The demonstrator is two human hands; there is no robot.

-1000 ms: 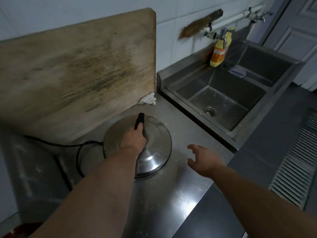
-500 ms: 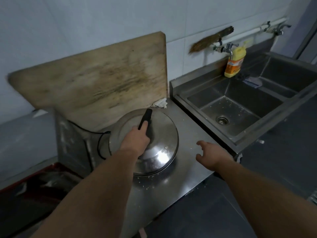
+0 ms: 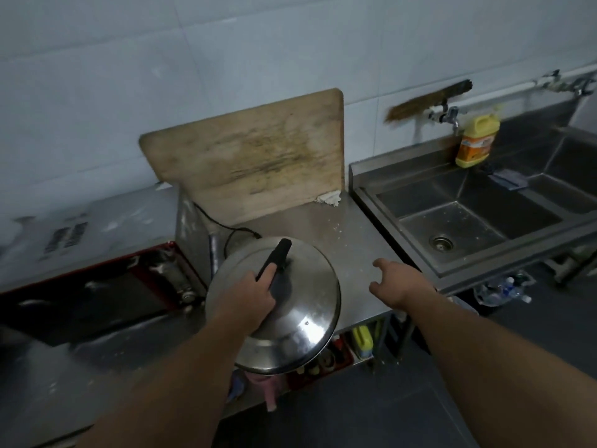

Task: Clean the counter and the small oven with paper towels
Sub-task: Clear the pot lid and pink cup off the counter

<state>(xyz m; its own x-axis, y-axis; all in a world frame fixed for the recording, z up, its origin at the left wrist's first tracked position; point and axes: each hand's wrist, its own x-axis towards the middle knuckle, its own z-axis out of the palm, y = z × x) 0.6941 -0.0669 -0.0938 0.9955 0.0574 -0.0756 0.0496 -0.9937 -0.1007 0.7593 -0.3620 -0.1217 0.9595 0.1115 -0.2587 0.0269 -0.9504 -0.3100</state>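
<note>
My left hand (image 3: 248, 300) grips the black handle of a round steel lid (image 3: 300, 315), held tilted over the front edge of the steel counter (image 3: 352, 240). My right hand (image 3: 399, 282) hovers open above the counter's right part, fingers spread, holding nothing. Crumbs speckle the counter. A crumpled white paper towel (image 3: 329, 198) lies at the back, against the corner of the cutting board. A low red-rimmed appliance (image 3: 97, 286), perhaps the small oven, sits to the left of the counter.
A large stained wooden cutting board (image 3: 252, 160) leans on the tiled wall. A black cord (image 3: 223, 226) runs behind the lid. A double steel sink (image 3: 468, 218) lies to the right, with a yellow bottle (image 3: 476, 142), tap (image 3: 452, 114) and brush (image 3: 426, 100). Bottles stand under the counter.
My left hand has lifted the lid off the counter and drawn it toward me and left. The camera has pulled back and tilted up, showing more wall and the appliance at left.
</note>
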